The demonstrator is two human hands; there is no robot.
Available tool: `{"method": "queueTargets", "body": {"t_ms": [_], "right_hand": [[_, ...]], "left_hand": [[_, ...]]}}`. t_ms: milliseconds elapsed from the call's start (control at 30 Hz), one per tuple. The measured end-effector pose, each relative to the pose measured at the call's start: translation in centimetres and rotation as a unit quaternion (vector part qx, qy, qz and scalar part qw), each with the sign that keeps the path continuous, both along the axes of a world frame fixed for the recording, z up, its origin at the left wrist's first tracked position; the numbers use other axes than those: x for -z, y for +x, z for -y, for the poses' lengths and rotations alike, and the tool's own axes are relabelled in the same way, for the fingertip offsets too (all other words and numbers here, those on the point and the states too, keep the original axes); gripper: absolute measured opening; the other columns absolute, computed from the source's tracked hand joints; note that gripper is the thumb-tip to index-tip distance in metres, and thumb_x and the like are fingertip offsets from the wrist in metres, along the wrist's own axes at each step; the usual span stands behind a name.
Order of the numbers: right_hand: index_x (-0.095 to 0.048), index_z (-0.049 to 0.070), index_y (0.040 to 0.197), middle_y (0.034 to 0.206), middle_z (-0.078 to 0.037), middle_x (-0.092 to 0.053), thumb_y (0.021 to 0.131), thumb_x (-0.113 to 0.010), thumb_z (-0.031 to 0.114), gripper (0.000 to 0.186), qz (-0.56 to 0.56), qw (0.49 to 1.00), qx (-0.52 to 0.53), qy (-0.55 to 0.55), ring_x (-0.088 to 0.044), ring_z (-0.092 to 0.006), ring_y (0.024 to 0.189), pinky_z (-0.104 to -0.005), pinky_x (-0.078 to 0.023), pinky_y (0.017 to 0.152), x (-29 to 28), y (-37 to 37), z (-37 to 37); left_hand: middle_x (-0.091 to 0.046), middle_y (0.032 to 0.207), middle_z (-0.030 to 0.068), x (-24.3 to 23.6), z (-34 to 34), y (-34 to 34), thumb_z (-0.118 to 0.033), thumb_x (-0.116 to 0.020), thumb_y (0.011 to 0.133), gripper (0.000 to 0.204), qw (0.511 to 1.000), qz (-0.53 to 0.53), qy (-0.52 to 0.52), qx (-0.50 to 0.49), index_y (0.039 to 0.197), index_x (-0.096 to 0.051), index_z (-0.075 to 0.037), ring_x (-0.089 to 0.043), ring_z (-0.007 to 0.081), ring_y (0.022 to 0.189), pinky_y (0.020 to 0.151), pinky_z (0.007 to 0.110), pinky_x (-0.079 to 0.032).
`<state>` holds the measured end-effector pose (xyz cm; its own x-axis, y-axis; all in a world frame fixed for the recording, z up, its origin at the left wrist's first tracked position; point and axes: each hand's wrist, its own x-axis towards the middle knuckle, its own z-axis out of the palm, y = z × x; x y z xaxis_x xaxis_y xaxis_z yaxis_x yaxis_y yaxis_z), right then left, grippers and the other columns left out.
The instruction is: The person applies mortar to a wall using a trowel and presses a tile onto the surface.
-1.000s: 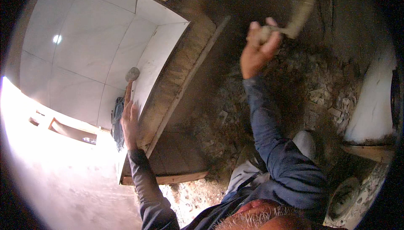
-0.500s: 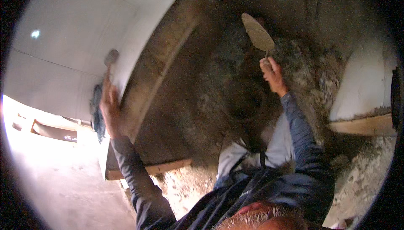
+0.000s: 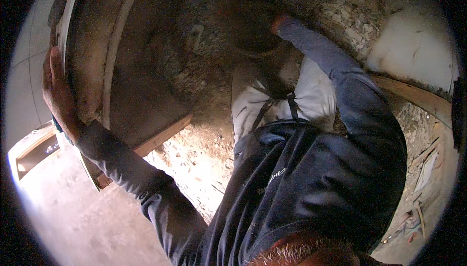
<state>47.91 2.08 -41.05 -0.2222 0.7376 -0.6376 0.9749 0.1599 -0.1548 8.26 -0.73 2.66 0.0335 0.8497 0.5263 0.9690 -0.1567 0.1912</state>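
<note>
My left hand rests along the edge of a pale panel, its fingers stretched out and close together. Just beyond the fingertips is a dark, round-ended shape; whether it is a tool or a mark on the panel I cannot tell. My right hand reaches forward into deep shadow over a dark round bucket between my knees. Its fingers are blurred and hidden, and no trowel shows.
Wooden battens edge the dark boxed structure on the left. A pale slab stands at the right above a curved wooden beam. Rubble lies at the far right, and scraps litter the ground behind.
My right hand, which held a pointed trowel up, has dropped toward the bucket and the trowel is out of sight. The view has shifted, putting my left hand farther left along the panel.
</note>
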Motion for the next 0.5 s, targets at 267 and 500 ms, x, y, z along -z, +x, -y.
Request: {"method": "queueTargets", "body": {"t_ms": [267,500], "right_hand": [[-0.061,0.008,0.100,0.072,-0.008,-0.059,0.097,-0.055,0.053,0.045,-0.217,0.945,0.166,-0.181,-0.058,-0.0206,0.061,-0.0380,-0.048,0.053,4.9,2.4,2.8],[-0.059,0.011,0.091,0.058,-0.001,-0.049,0.095,-0.058,0.053,0.042,-0.463,0.777,0.370,-0.213,-0.046,-0.0157,0.043,-0.0345,-0.038,0.038,6.1,3.1,10.8]], "left_hand": [[-0.063,0.132,0.0156,0.8,0.1,0.2,-0.045,-0.053,0.100,0.051,0.997,-0.006,0.021,0.068,0.134,-0.061,-0.008,-0.057,0.0249,0.122,0.106,0.035,-0.038],[-0.062,0.133,0.0185,0.6,1.0,2.3,-0.043,-0.054,0.100,0.050,0.998,0.061,-0.002,0.004,0.134,-0.061,-0.007,-0.057,0.0273,0.122,0.105,0.036,-0.040]]}}
